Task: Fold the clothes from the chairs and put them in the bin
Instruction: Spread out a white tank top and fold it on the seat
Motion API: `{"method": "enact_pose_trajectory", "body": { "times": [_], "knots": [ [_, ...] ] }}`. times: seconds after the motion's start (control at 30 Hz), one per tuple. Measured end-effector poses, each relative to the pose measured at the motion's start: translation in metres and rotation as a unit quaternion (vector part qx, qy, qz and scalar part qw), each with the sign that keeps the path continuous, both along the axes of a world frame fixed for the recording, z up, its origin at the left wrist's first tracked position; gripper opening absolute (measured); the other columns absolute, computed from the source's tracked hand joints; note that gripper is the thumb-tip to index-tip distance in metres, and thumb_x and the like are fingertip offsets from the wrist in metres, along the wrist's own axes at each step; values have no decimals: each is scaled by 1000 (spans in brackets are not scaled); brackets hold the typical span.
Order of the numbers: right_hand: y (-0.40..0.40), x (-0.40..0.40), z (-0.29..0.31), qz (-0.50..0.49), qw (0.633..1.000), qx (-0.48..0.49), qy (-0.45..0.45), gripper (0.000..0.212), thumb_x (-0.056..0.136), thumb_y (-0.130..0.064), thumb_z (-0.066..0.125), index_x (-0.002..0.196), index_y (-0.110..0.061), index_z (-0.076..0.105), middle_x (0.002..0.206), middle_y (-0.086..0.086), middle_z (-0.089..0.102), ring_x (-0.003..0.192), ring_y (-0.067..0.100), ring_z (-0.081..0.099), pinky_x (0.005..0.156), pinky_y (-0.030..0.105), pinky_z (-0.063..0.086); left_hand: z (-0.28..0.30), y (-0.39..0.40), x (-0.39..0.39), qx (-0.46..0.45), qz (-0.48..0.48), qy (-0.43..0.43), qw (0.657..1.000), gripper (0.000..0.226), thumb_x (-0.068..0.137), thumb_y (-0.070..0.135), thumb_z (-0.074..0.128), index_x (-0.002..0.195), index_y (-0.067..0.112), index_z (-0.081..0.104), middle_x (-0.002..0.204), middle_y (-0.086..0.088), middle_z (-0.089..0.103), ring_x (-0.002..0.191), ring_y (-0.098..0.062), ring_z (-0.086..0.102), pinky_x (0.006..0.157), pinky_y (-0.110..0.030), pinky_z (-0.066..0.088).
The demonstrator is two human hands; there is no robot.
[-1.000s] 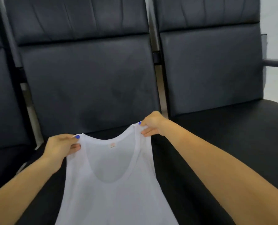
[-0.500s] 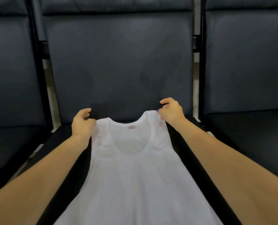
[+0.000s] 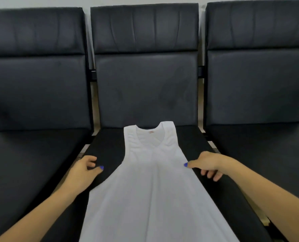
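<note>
Both hands are free of the vest [image 3: 150, 180], which lies flat along the middle seat [image 3: 108, 147], straps at the seat's back edge and hem running off its front edge out of view. Left hand [image 3: 83, 173] hovers beside its left side, fingers loosely curled, pinching nothing; right hand [image 3: 208, 165] has its thumb tip at the right side edge, other fingers hanging relaxed. Risk noted: the slick seat and overhanging hem could let the vest slide or skew during folding, and a one-sided tug would bunch it.
</note>
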State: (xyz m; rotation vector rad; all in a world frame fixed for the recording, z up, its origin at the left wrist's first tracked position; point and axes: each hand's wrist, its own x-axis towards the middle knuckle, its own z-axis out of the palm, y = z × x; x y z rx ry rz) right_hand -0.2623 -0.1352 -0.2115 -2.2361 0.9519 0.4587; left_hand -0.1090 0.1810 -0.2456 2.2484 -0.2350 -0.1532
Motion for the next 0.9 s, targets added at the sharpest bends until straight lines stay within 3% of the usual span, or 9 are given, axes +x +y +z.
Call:
{"method": "enact_pose_trajectory", "body": {
  "times": [0.07, 0.17, 0.27, 0.33, 0.4, 0.5, 0.6, 0.77, 0.9],
  "knots": [
    [12, -20, 2, 34, 998, -16, 44, 77, 82, -53, 68, 137, -9, 38, 94, 5, 59, 95, 21, 60, 83, 36, 53, 8, 18, -35, 147, -25, 2, 989, 69, 85, 39, 69, 140, 9, 38, 134, -14, 43, 116, -25, 47, 99, -36, 40],
    [26, -43, 8, 92, 992, 9, 84, 63, 73, -47, 79, 118, -11, 53, 100, 5, 62, 91, 18, 62, 76, 32, 56, 12, 36, -81, 388, -80, 2, 918, 92, 84, 68, 52, 148, 17, 10, 148, -7, 17, 138, -28, 24, 108, -38, 32],
    [39, -53, 2, 100, 993, 43, 55, 44, 78, -29, 78, 110, -12, 53, 100, 6, 65, 87, 18, 65, 71, 29, 57, 13, 41, -102, 410, -98, 17, 906, 69, 86, 68, 47, 130, 16, 36, 133, -5, 35, 124, -23, 41, 95, -33, 42],
    [44, -59, -7, 42, 994, 98, -16, 34, 82, -14, 71, 111, -4, 57, 101, 12, 68, 88, 24, 67, 68, 32, 58, 11, 43, -105, 353, -107, 29, 929, 40, 91, 56, 50, 100, 18, 47, 106, 0, 49, 94, -14, 53, 72, -24, 42],
    [46, -67, -16, -43, 972, 212, -97, 26, 84, -6, 62, 109, 2, 62, 100, 17, 69, 89, 30, 68, 70, 35, 58, 7, 47, -107, 295, -105, 14, 949, 29, 96, 40, 51, 79, 18, 43, 83, 4, 51, 71, -8, 48, 56, -19, 34],
    [46, -81, -23, -136, 906, 361, -172, 18, 85, 2, 55, 99, 3, 66, 92, 19, 70, 81, 32, 67, 67, 35, 57, 3, 54, -107, 206, -65, -21, 976, 29, 99, 25, 46, 74, 13, 38, 72, 1, 50, 61, -9, 43, 51, -21, 30],
    [48, -88, -22, -186, 866, 419, -200, 17, 86, 4, 54, 97, 2, 68, 86, 18, 73, 73, 32, 70, 58, 35, 57, 5, 62, -101, 55, 17, -25, 998, 26, 99, 17, 44, 75, 8, 40, 71, -7, 52, 60, -16, 45, 52, -28, 35],
    [55, -83, -20, -218, 815, 476, -248, 26, 88, -2, 52, 112, 1, 63, 102, 20, 71, 83, 35, 70, 66, 41, 57, 3, 75, -93, -192, 125, 136, 964, 20, 98, 13, 39, 79, 6, 44, 69, -9, 43, 62, -22, 41, 57, -32, 34],
    [58, -78, -23, -187, 787, 526, -263, 36, 94, -27, 48, 115, -3, 64, 108, 15, 69, 93, 33, 66, 81, 42, 51, 2, 75, -92, -276, 106, 228, 928, 27, 93, 11, 44, 67, 12, 42, 61, -5, 40, 56, -18, 38, 57, -32, 32]
  ]
}}
